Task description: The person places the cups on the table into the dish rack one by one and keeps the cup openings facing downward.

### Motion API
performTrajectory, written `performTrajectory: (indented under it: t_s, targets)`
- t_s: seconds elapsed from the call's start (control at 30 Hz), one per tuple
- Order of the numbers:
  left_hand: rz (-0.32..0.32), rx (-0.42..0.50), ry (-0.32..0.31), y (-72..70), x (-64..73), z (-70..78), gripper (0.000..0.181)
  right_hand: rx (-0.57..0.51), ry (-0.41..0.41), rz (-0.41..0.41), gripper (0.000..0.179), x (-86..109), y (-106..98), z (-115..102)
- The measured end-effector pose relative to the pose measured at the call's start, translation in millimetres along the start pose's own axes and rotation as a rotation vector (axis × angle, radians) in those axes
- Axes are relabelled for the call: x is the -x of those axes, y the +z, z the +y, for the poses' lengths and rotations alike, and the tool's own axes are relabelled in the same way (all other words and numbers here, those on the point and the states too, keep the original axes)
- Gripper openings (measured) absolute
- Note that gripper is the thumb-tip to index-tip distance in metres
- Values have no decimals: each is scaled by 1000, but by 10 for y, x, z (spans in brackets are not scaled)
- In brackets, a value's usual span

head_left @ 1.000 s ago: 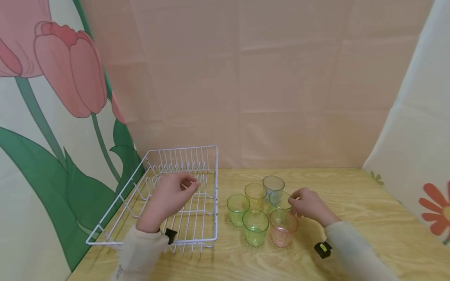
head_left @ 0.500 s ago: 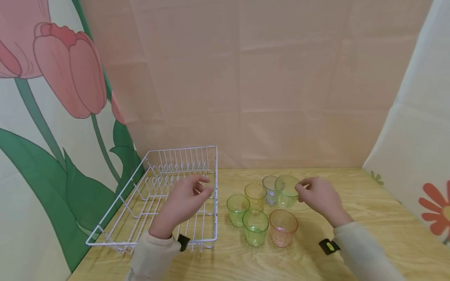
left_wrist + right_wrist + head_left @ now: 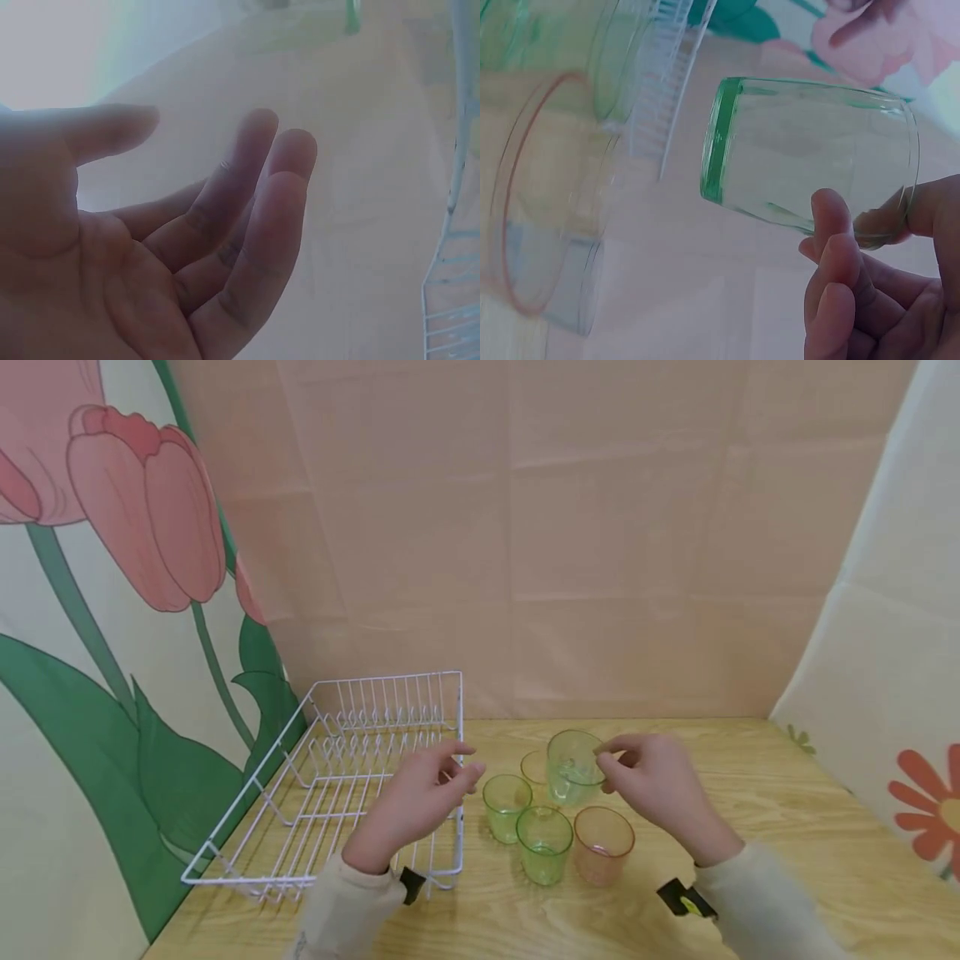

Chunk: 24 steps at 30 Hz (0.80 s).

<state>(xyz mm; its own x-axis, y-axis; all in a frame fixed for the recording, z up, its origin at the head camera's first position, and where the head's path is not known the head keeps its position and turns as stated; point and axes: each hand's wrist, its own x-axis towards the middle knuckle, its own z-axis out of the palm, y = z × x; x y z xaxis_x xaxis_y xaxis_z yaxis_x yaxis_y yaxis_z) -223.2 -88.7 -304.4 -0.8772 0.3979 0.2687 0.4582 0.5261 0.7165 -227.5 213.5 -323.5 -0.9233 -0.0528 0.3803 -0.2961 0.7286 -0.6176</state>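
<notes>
Pinched at one edge by the right hand point(image 3: 663, 789), a pale-green tumbler point(image 3: 572, 768) could slip; left hand point(image 3: 412, 808) hovers empty.

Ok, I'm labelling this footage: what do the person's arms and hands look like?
The left hand and right hand are bare. The left sleeve and right sleeve are cream. A black piece sits at each cuff, the right one marked yellow-green.
</notes>
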Motion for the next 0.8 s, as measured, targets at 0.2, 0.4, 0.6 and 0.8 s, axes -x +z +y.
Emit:
performTrajectory:
  t_s: [0.2, 0.4, 0.6, 0.8]
  targets:
    - [-114, 78, -7, 177, -39, 43, 50, -97, -20, -77, 24, 102, 106, -254]
    - [-172, 136, -14, 278, -48, 105, 55, -106, -99, -92, 22, 185, 188, -417]
    - [-172, 84, -2, 304, -61, 103, 46, -106, -99, -112, 22, 199, 208, -432]
    - [-158, 28, -9, 307, -42, 122, 48, -193, -26, -192, 21, 187, 205, -403]
